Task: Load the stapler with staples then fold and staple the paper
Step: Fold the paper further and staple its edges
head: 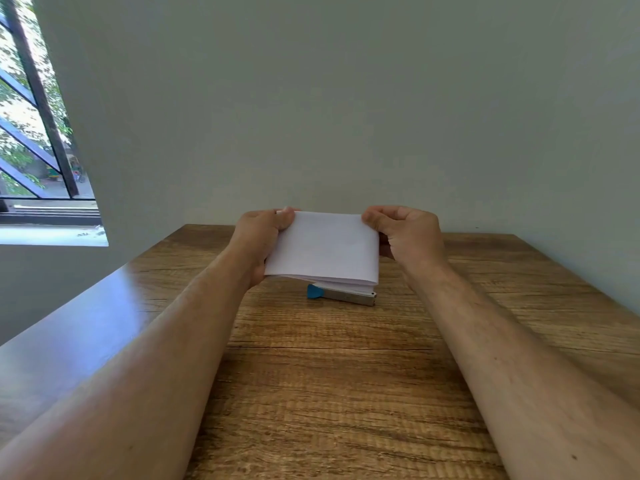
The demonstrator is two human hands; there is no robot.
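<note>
Both hands (263, 237) pinching folded paper (323, 249)

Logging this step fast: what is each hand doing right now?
Left hand: closed on the left edge of the folded paper.
Right hand: closed on the paper's right edge, near the top corner.

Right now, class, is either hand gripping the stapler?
No: both the left hand and the right hand hold the folded paper, while the stapler lies untouched on the table.
</note>
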